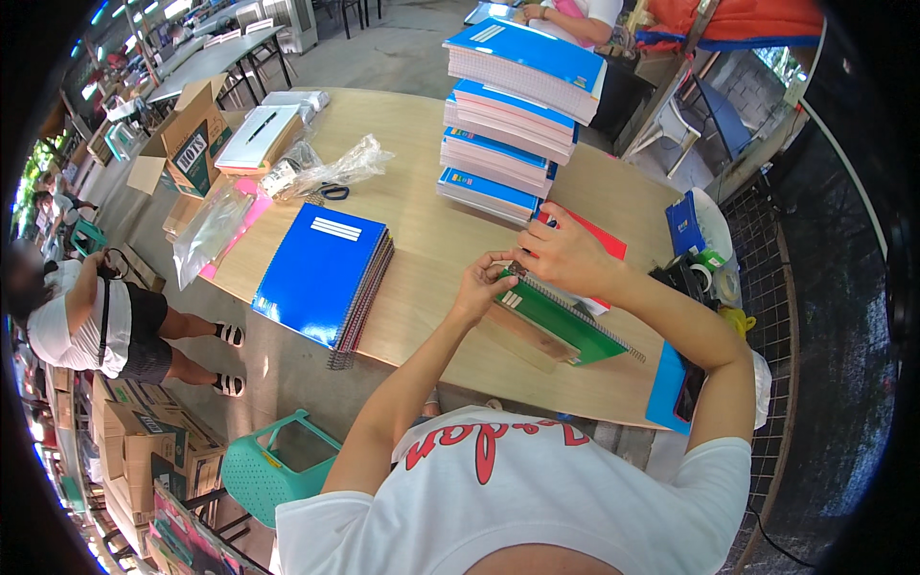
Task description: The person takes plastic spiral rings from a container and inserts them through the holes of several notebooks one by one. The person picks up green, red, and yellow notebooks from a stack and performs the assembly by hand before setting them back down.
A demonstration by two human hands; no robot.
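A green spiral notebook (565,324) stands on its edge at a slant on the table in front of me, its wire coil along the upper side. My left hand (482,286) is closed in a pinch at the coil's near-left end. Just above it, my right hand (567,255) bends its fingers round the same end, and the fingertips of both hands almost meet there. What lies between the right fingertips is too small to make out. A red flat sheet or cover (601,240) lies partly behind my right hand.
Blue spiral notebooks (311,264) are stacked on the left; a tall pile of blue-covered pads (522,57) rises at the back. Scissors (331,193), plastic wrap (350,165) and an open carton (187,144) lie farther left. A phone (688,395) rests on a blue folder (665,388).
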